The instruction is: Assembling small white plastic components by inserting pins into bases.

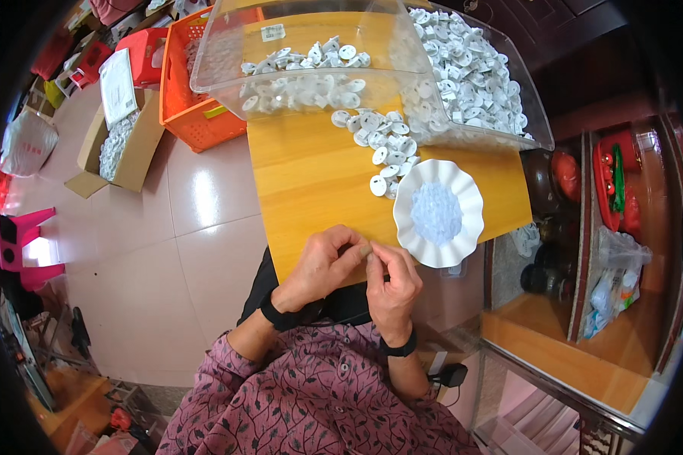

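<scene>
Close together over the near edge of the yellow wooden table (300, 178), my left hand (317, 264) and my right hand (395, 287) meet at their fingertips. Both are closed in a pinch; whatever they hold between them is too small or hidden to make out. Just beyond my right hand stands a white dish with a wavy rim (472, 189), holding a heap of small, clear, pale-blue pieces (436, 214). Several round white plastic parts (395, 157) lie loose on the table behind the dish, in a trail toward the bins.
At the table's back, a clear plastic bin (326, 26) holds some white parts; a fuller clear bin (535, 125) stands to its right. An orange crate (205, 125) and an open cardboard box (146, 144) are on the floor at left. Shelves (577, 318) stand at right.
</scene>
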